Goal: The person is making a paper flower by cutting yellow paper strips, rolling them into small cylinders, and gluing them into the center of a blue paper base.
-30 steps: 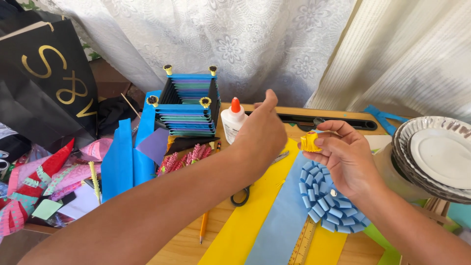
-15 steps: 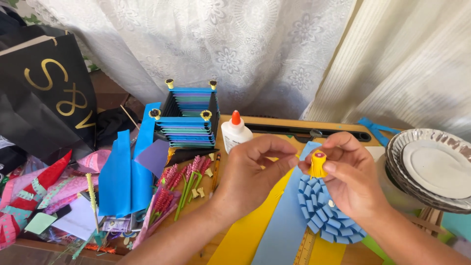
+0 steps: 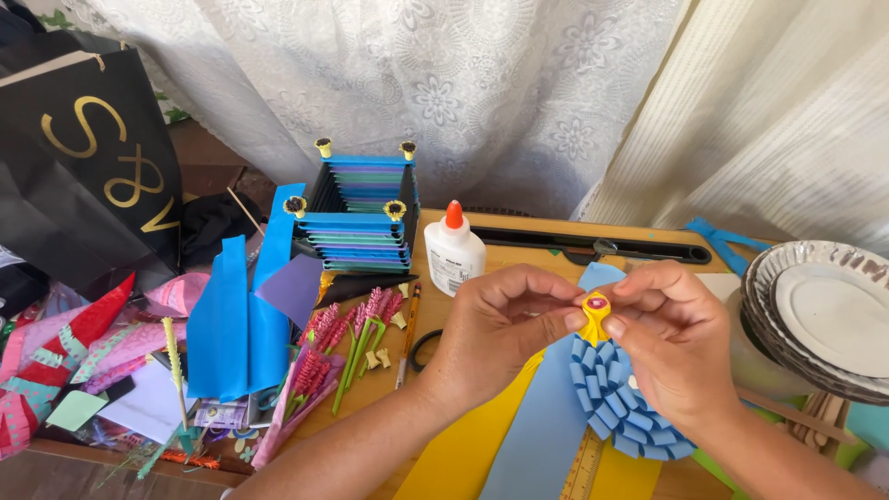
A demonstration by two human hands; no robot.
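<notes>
At the far left a black paper bag (image 3: 88, 176) with gold lettering stood against the lace curtain (image 3: 444, 83), with a heap of pink and red paper scraps (image 3: 65, 361) spread below it on the tabletop (image 3: 519, 243). Next came upright blue paper sheets (image 3: 231, 315), then a square tower of stacked blue strips (image 3: 356, 213) topped with small yellow knobs, and pink paper flowers on green stems (image 3: 338, 347) lying in front of it. A white glue bottle (image 3: 454, 250) with an orange cap stood just beside the tower. Your left hand (image 3: 495, 338) met your right hand (image 3: 671, 347) over the yellow and blue sheets (image 3: 519, 435), and the fingers (image 3: 556, 319) of both were pinched closed on a small yellow paper roll (image 3: 594, 315) with a pink centre. You held that roll just above a fan of folded blue loops (image 3: 616, 403), which lay under your right hand beside a wooden ruler (image 3: 583, 468). At the far right a stack of paper plates (image 3: 824, 315) sat near the pale pleated curtain (image 3: 787, 111).
</notes>
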